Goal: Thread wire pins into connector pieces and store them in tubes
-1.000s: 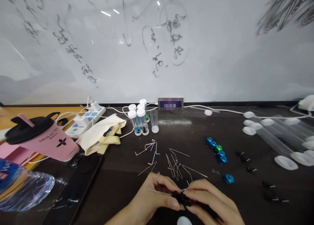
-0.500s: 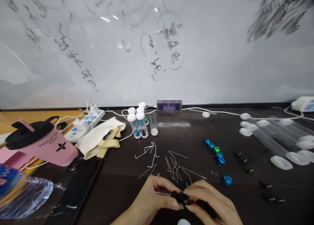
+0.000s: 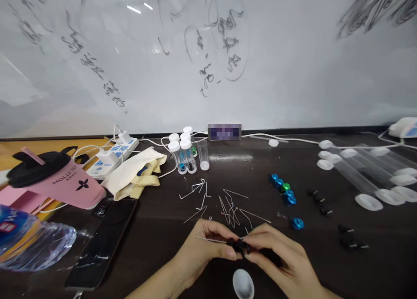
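Between my left hand (image 3: 203,251) and my right hand (image 3: 280,255) is a small black part (image 3: 240,246), pinched by the fingertips of both. A thin metal wire (image 3: 208,239) sticks out from it to the left, across my left fingers. The part's exact kind is hard to make out, since fingers cover much of it. Just below lies a white oval cap (image 3: 243,284). Beyond my hands are several bent thin wires (image 3: 230,210) and, left of them, several L-shaped hex keys (image 3: 202,190).
Clear tubes with white caps (image 3: 182,153) stand at the back. To the right lie blue and green metal pieces (image 3: 285,188), small black pieces (image 3: 350,238) and long clear tubes (image 3: 361,173). A phone (image 3: 104,242), pink cup (image 3: 61,179), plastic bottle (image 3: 35,238) and power strip (image 3: 112,160) occupy the left.
The view has tilted down, so the table things sit higher and more of the white cap shows. Both hands keep their pinch on the black part.
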The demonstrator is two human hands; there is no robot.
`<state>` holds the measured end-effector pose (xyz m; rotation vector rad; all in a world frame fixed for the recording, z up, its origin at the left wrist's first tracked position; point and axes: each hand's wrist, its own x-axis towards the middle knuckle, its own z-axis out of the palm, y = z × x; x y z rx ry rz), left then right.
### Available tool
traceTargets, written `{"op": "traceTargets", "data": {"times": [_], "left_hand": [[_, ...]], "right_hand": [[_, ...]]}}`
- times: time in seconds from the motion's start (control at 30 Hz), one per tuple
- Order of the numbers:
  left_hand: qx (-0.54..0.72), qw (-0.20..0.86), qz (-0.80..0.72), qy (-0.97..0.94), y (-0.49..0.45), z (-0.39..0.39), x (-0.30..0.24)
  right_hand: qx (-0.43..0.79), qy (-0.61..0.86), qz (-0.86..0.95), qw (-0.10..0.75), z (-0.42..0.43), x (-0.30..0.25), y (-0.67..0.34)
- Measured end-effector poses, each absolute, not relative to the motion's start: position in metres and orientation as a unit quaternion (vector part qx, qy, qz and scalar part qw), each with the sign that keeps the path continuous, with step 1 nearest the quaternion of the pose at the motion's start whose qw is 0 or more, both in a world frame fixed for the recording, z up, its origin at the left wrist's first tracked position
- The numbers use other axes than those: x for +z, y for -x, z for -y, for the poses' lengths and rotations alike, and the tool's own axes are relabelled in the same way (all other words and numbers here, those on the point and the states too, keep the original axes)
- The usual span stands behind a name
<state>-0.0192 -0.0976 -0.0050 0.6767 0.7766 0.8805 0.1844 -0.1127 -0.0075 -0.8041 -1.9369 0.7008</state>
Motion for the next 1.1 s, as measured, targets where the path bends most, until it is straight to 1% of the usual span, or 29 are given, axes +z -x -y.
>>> {"op": "traceTargets", "data": {"times": [0.23, 0.5, 0.87, 1.1], "left_hand": [[0.411, 0.785, -0.346, -0.308, 0.0186, 0.0979, -0.0065], [0.415, 0.786, -0.351, -0.296, 0.0206, 0.0990, -0.0010], [0.416, 0.783, -0.354, -0.297, 0.0202, 0.0990, -0.0039], [0.425, 0.786, -0.349, -0.283, 0.0210, 0.0979, -0.0040]], "right_hand": [[0.292, 0.343, 0.780, 0.434, 0.1139, -0.0068, -0.1823], [0.274, 0.350, 0.786, 0.429, 0.1144, -0.0082, -0.1818], [0.256, 0.351, 0.787, 0.438, 0.1142, -0.0117, -0.1816], [0.274, 0.358, 0.790, 0.416, 0.1151, -0.0122, -0.1830]]}}
